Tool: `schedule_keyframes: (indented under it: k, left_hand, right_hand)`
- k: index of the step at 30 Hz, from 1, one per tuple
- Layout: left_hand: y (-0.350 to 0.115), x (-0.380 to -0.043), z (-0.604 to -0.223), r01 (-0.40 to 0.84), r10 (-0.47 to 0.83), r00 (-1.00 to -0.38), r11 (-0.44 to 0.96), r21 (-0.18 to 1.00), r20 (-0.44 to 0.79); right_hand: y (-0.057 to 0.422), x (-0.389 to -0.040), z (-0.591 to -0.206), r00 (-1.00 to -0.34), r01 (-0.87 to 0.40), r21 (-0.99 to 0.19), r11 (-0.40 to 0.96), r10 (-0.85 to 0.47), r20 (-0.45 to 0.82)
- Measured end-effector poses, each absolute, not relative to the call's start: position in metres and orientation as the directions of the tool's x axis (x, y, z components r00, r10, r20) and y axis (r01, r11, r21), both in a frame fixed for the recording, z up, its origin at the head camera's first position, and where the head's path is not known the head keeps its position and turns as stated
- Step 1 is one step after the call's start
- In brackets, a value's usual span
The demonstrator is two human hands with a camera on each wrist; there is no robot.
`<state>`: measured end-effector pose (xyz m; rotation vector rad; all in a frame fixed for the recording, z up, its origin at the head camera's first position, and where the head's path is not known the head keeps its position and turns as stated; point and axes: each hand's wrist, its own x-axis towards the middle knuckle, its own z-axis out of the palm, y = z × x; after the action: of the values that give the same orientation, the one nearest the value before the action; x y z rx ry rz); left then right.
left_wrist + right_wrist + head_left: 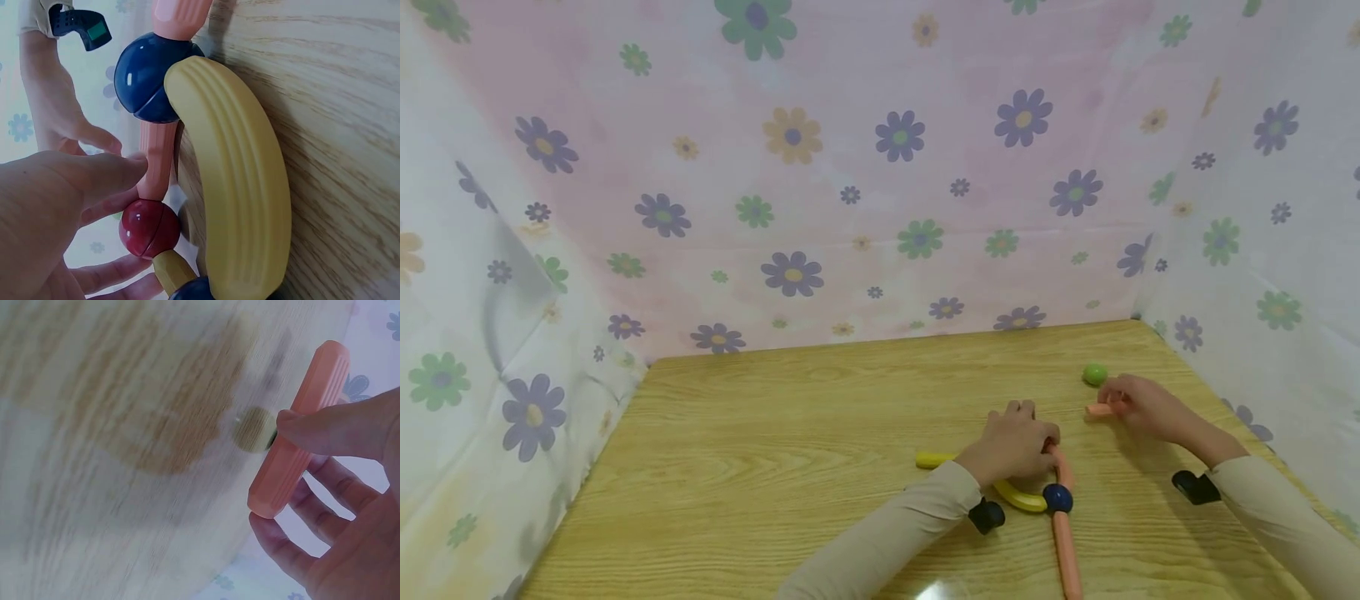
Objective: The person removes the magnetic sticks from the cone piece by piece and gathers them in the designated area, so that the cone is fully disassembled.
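Observation:
On the table lies a joined toy structure of coloured rods and balls. My left hand (1013, 442) pinches its salmon-pink rod (161, 140) between a dark blue ball (144, 75) and a red ball (149, 226). From the blue ball also run a curved yellow rod (247, 187) and another pink rod (1066, 554) toward the near edge. A further yellow piece (934, 459) sticks out left of this hand. Off to the right, my right hand (1150, 408) holds a separate pink rod (317, 381) between thumb and fingers, apart from the structure.
A green ball (1095, 374) sits on the wood-grain table (760, 458), just beyond the right hand. Flower-print cloth (850, 167) walls the table at the back and both sides. Black devices are worn at both wrists.

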<state>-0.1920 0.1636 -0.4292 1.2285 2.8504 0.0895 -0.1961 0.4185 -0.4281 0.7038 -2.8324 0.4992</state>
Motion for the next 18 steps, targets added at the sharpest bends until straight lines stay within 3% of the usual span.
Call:
schedule_keyframes:
  k: [9, 18]
  left_hand:
    - [0.157, -0.193, -0.427, 0.714, 0.717, -0.696, 0.696, 0.078, -0.024]
    - [0.154, -0.196, -0.427, 0.687, 0.693, -0.72, 0.72, 0.099, -0.044]
  right_hand:
    - [0.418, -0.211, -0.433, -0.91, -0.414, -0.313, 0.855, -0.378, 0.171]
    - [0.423, -0.213, -0.44, -0.915, -0.4, -0.324, 0.857, -0.35, 0.202]
